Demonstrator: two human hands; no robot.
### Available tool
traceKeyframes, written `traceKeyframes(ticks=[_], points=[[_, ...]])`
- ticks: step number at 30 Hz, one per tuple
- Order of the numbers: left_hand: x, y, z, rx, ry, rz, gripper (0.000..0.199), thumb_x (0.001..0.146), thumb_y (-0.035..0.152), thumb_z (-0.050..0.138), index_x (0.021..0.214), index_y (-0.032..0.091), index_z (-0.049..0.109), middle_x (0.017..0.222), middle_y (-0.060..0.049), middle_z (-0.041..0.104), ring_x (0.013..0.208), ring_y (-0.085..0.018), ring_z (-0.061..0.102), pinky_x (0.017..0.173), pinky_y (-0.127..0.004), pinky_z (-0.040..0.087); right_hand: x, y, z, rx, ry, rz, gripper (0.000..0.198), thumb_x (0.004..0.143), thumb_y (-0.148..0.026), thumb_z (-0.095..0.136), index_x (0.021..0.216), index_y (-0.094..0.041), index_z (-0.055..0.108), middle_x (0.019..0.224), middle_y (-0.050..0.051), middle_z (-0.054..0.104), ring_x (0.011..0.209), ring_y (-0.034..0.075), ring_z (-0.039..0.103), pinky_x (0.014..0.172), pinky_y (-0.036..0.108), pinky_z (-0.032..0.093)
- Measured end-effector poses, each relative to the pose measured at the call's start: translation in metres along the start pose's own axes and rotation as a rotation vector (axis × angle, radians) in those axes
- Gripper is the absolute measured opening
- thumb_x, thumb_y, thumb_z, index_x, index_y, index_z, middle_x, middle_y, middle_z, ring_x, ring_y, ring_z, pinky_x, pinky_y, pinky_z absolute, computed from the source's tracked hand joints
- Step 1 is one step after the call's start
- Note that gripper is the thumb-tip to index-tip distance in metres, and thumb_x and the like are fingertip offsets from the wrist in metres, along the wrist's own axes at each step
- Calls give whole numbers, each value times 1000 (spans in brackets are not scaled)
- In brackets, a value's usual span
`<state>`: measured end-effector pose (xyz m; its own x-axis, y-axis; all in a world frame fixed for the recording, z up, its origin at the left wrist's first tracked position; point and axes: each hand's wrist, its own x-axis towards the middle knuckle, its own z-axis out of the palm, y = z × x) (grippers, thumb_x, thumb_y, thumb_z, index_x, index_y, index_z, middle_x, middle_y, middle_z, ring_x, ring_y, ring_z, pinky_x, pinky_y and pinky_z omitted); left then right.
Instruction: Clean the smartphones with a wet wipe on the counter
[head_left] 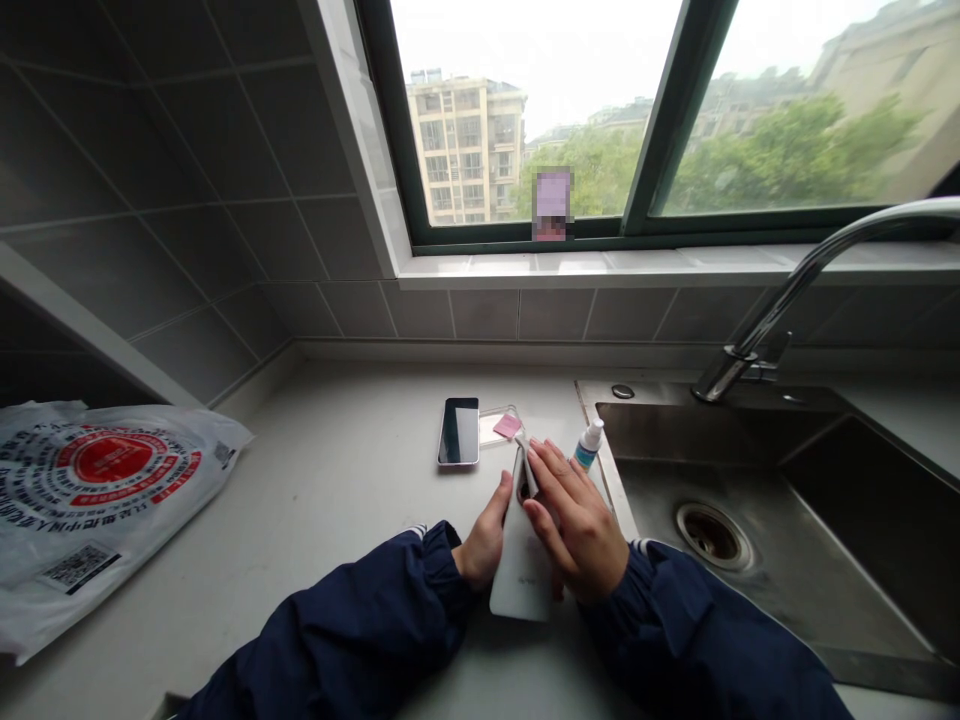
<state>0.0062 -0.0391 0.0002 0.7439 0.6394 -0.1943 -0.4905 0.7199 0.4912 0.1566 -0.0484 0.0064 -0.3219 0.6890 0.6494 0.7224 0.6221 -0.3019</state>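
Note:
A pale silver smartphone (523,585) is held with its back facing up, tilted above the counter. My left hand (482,545) grips it along the left edge, the thumb on the side and the other fingers hidden underneath. Across the phone's upper end lies my right hand (577,530), fingers together, pressing a white wipe (527,470) beside the camera area. Beyond the hands, a second smartphone (459,432) rests with its dark screen up. Next to it are a clear phone case (492,427) and a small pink square (507,426). A small spray bottle (589,444) stands just behind my right hand.
To the right is a steel sink (611,470) with a drain (712,535) and a curved chrome faucet (780,285). A printed white plastic bag (112,510) occupies the counter's left side. A window (517,240) is set above the tiled back wall.

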Motion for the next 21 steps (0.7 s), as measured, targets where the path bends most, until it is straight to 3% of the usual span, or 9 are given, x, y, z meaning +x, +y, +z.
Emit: traceKeyframes(ticks=[8,15,21], points=[[-1,-3,-3,62,29,-22,77,94,65,29,139,7,51,103,-18,73,98,-30,70,99,-41,45,2,1,-7,126,38,10,52,97,-21,45,149,-18,40,148,13,47,139,30,42,112,52,42],[0,-7,-1,85,17,100,62,97,51,41,144,13,45,114,-15,71,108,-26,66,105,-36,40,2,-1,-10,114,22,-63,53,97,-20,42,150,-22,38,148,10,49,140,31,41,115,58,33],[-3,-4,-5,115,0,-52,76,96,63,25,120,3,66,76,-15,73,70,-23,70,75,-32,52,2,2,-7,104,59,16,51,97,-18,43,148,-20,41,145,12,51,137,29,45,113,56,37]])
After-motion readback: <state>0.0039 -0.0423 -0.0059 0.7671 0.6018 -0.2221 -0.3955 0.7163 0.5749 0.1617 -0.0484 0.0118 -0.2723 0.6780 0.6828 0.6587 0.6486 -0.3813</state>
